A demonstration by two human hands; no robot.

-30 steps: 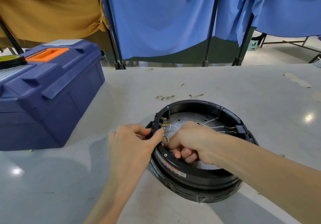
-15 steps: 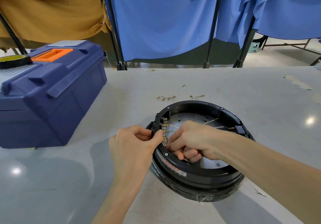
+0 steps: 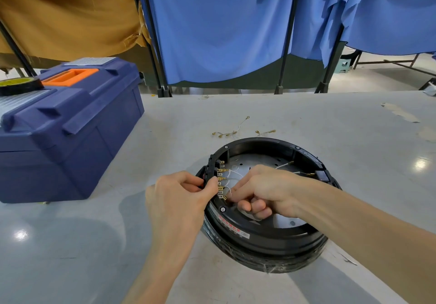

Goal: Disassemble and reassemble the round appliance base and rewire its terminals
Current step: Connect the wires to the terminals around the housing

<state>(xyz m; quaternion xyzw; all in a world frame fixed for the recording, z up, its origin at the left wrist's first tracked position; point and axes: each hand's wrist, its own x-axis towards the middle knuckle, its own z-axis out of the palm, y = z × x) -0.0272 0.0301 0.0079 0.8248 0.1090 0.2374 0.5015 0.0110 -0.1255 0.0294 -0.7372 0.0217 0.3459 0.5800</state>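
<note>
head view: i saw round base [image 3: 266, 237] on table [image 3: 330, 124], at 5 o'clock from frame centre. left hand [image 3: 179, 200] pinched black terminal block [image 3: 211, 169] at base's 9 o'clock rim. right hand [image 3: 266, 188] sat inside base, fingers curled, fingertips pinching white wire [image 3: 236, 174] by brass terminals [image 3: 221, 179]. loose wires [image 3: 232, 132] lay at 12 o'clock just beyond base; blue toolbox [image 3: 70, 127] well apart at 9 o'clock.
</note>
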